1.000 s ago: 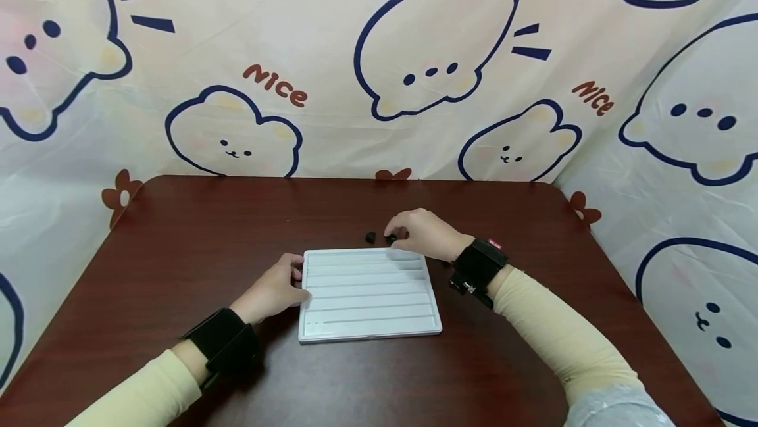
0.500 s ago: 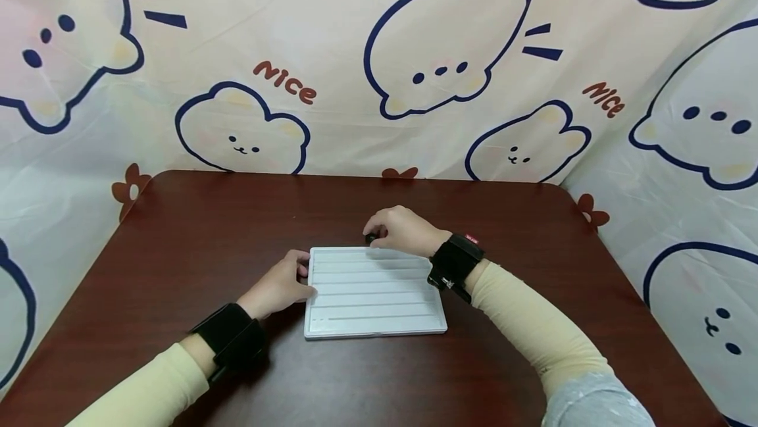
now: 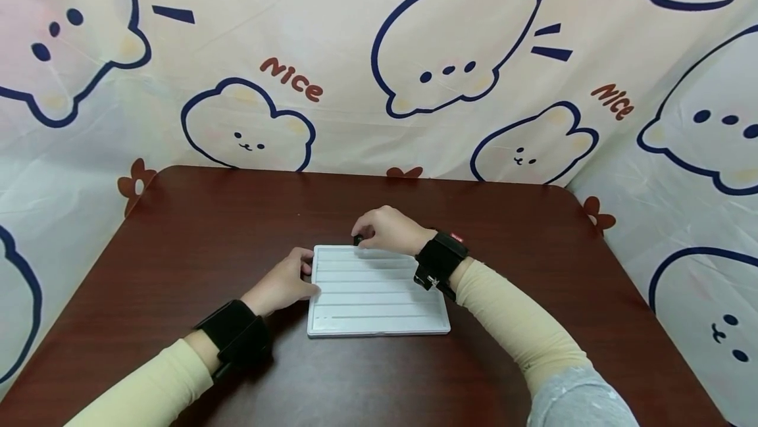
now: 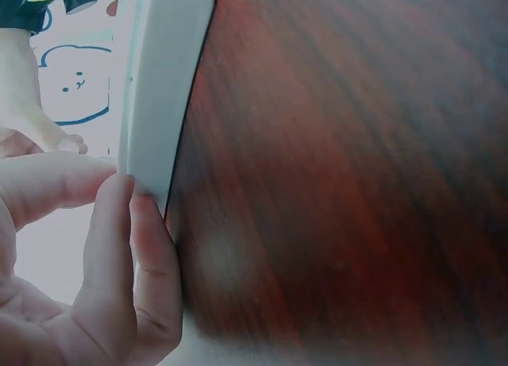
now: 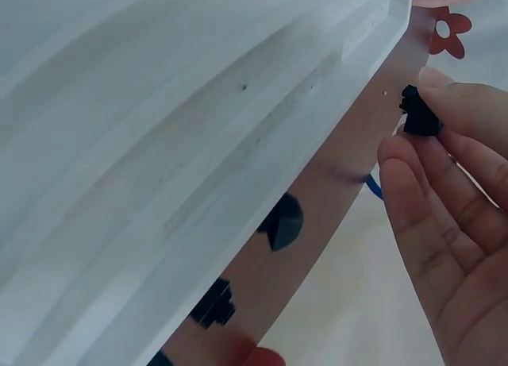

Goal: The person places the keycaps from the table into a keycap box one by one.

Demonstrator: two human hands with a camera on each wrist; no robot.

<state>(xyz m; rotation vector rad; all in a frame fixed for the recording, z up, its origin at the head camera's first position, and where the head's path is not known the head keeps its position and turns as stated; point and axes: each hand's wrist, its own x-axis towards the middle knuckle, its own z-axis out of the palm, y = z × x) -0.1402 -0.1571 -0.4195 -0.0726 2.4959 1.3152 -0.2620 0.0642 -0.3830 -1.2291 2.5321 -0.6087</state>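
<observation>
A white ridged tray (image 3: 379,292) lies on the table with its grooves running left to right. My left hand (image 3: 283,284) holds its left edge, thumb on the rim and fingertips against the side (image 4: 155,136). Just past the tray's far edge, my right hand (image 3: 391,232) pinches a small black piece (image 5: 421,112) between thumb and fingers; it has a stepped, notched end. Behind that edge, the right wrist view shows a rounded, faceted black piece (image 5: 284,221) and a stepped one (image 5: 214,304), both partly hidden by the tray.
The dark brown wooden table (image 3: 249,216) runs back to a printed cloth backdrop (image 3: 355,52) with cartoon bears, which also hangs at both sides. Another black piece (image 5: 161,358) is cut off at the bottom of the right wrist view.
My right hand has moved left along the tray's far edge with the black piece. The loose piece seen beside it earlier is now hidden in the head view. My left hand stays on the tray.
</observation>
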